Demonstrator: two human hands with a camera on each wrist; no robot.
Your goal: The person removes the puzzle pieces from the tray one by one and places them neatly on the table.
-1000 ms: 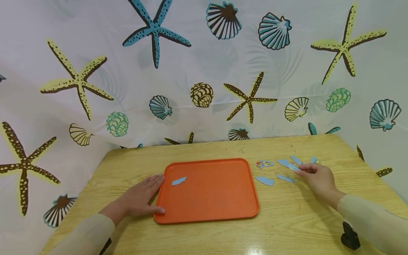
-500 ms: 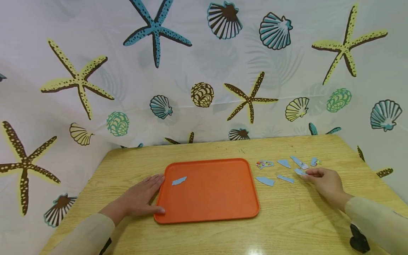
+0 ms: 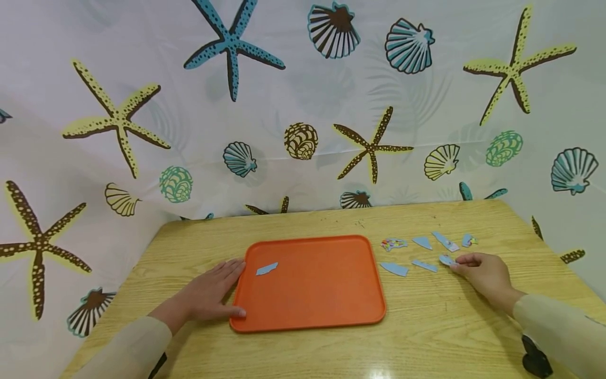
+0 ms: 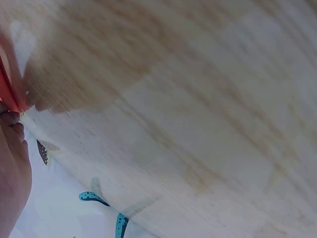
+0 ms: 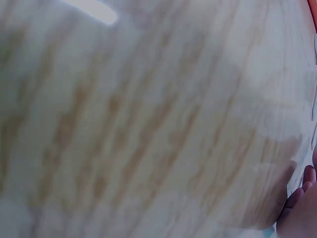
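My right hand (image 3: 487,276) pinches a small light-blue flat piece (image 3: 445,260) between thumb and fingers, at or just over the table among similar pieces. Whether it touches the wood I cannot tell. My left hand (image 3: 208,296) rests along the left edge of an orange tray (image 3: 314,289), fingers on the far part of the rim and thumb on the near part. One irregular blue piece (image 3: 267,269) lies in the tray's upper left. Each wrist view catches only part of the hand at its border: left hand (image 4: 15,173), right hand (image 5: 299,213).
Right of the tray lie several loose pieces: a multicoloured one (image 3: 394,243), a blue triangle (image 3: 422,242), a long one (image 3: 444,240), a small one (image 3: 468,240), a pointed one (image 3: 394,269) and a narrow strip (image 3: 424,266). A patterned curtain (image 3: 265,184) backs the wooden table (image 3: 303,355).
My right hand has shifted right with the pinched piece, off the blue triangle, then slightly towards me, below the long piece. My left hand and the tray stay put.
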